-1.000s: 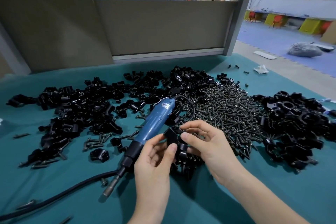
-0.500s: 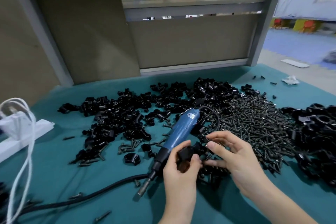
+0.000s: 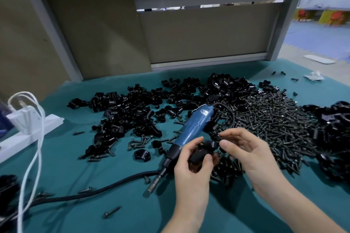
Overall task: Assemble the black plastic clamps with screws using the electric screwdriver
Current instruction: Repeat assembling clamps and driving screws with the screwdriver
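We note the left grip (image 3: 191,166) first. Its forearm rises from the near edge, and the fingers and thumb are curled round the lower body of a black clamp (image 3: 200,154), held up off the desk (image 3: 79,172).

The right grip (image 3: 250,155) enters from the near right corner with the wrist bent inward. Its thumb and forefinger are pinched on the clamp's upper end, and the other fingers are loosely curled behind. We cannot tell whether a screw sits between those fingertips.

The electric screwdriver (image 3: 192,128) lies unheld on the desk, partly behind the left grip, with its bit end pointing near-left. We see the heap of screws (image 3: 274,123) just beyond the right grip. Loose clamp parts (image 3: 132,113) spread over the far left. A white power strip (image 3: 37,132) sits at the left edge.
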A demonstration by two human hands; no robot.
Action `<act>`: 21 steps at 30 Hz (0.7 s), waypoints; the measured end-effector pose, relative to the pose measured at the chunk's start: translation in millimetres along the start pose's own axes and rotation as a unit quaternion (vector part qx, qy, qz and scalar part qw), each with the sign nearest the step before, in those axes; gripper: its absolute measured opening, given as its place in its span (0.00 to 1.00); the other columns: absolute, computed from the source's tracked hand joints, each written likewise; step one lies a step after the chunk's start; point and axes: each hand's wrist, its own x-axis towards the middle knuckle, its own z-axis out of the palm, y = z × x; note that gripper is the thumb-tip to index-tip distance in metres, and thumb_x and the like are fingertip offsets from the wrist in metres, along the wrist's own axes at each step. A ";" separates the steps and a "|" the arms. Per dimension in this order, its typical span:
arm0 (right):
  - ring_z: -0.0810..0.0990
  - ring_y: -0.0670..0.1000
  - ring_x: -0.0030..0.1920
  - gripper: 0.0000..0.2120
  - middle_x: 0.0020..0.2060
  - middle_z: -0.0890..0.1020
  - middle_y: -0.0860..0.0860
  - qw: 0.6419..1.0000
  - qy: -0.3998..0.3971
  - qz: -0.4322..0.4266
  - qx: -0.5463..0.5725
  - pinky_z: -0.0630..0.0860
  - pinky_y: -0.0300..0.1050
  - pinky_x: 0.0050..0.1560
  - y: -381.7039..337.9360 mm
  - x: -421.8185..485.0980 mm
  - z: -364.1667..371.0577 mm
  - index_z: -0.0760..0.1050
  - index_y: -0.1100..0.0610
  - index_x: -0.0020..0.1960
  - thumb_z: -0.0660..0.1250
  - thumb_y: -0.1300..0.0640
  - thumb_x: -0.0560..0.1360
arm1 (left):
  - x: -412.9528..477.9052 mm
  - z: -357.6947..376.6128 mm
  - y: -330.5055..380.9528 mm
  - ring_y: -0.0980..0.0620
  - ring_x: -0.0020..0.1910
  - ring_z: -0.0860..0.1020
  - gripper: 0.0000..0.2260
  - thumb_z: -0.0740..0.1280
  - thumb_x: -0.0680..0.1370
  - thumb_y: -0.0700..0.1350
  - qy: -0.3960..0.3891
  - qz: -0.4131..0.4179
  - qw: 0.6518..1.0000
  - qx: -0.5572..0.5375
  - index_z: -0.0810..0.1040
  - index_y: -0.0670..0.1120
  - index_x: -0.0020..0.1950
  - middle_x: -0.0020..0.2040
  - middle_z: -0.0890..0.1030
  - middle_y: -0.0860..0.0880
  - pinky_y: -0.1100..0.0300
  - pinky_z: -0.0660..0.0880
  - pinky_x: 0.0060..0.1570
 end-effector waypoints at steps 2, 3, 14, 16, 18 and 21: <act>0.75 0.46 0.33 0.15 0.37 0.83 0.48 1.000 0.007 0.014 0.021 0.73 0.33 0.35 0.9 0.5 -1.4 0.83 0.50 0.45 0.74 0.47 0.60 | 2.0 -0.5 -1.4 0.49 0.53 0.83 0.20 0.66 0.77 0.32 0.019 -0.004 1.000 -0.012 0.82 0.59 0.51 0.51 0.85 0.50 0.54 0.77 0.56; 0.73 0.46 0.31 0.16 0.37 0.82 0.49 0.999 0.008 0.018 0.035 0.73 0.34 0.35 1.3 1.0 -2.0 0.83 0.51 0.45 0.75 0.46 0.60 | 3.0 -0.8 -2.0 0.49 0.54 0.83 0.20 0.66 0.77 0.32 0.027 -0.009 0.999 -0.020 0.83 0.58 0.51 0.51 0.85 0.49 0.54 0.76 0.56; 0.81 0.46 0.41 0.12 0.41 0.84 0.51 0.995 -0.002 0.038 0.096 0.79 0.39 0.43 -2.7 0.7 -3.7 0.83 0.52 0.45 0.74 0.50 0.62 | 2.4 -1.4 -1.9 0.59 0.42 0.81 0.24 0.67 0.76 0.32 0.016 0.003 1.000 0.019 0.81 0.64 0.53 0.49 0.84 0.56 0.69 0.77 0.42; 0.81 0.46 0.41 0.11 0.40 0.85 0.52 0.992 -0.022 0.045 0.115 0.79 0.38 0.41 -7.6 -0.2 -2.7 0.84 0.53 0.44 0.74 0.53 0.63 | 0.6 -1.8 0.1 0.60 0.42 0.80 0.25 0.67 0.76 0.32 0.003 0.009 0.999 0.032 0.81 0.65 0.52 0.49 0.84 0.57 0.71 0.76 0.41; 0.81 0.45 0.39 0.12 0.38 0.84 0.51 0.994 -0.035 0.045 0.097 0.79 0.37 0.42 -11.6 -1.0 -2.8 0.84 0.54 0.43 0.74 0.52 0.61 | -0.5 -1.4 1.6 0.61 0.48 0.81 0.24 0.66 0.77 0.33 -0.008 0.016 0.999 0.041 0.80 0.65 0.54 0.54 0.84 0.57 0.71 0.75 0.45; 0.79 0.45 0.37 0.15 0.35 0.83 0.48 0.997 -0.030 0.048 0.052 0.78 0.37 0.41 -13.1 -1.5 -3.5 0.82 0.56 0.45 0.74 0.53 0.60 | -1.1 -0.2 2.3 0.62 0.55 0.80 0.23 0.66 0.77 0.34 -0.012 0.029 0.998 0.052 0.78 0.63 0.59 0.56 0.82 0.62 0.74 0.73 0.49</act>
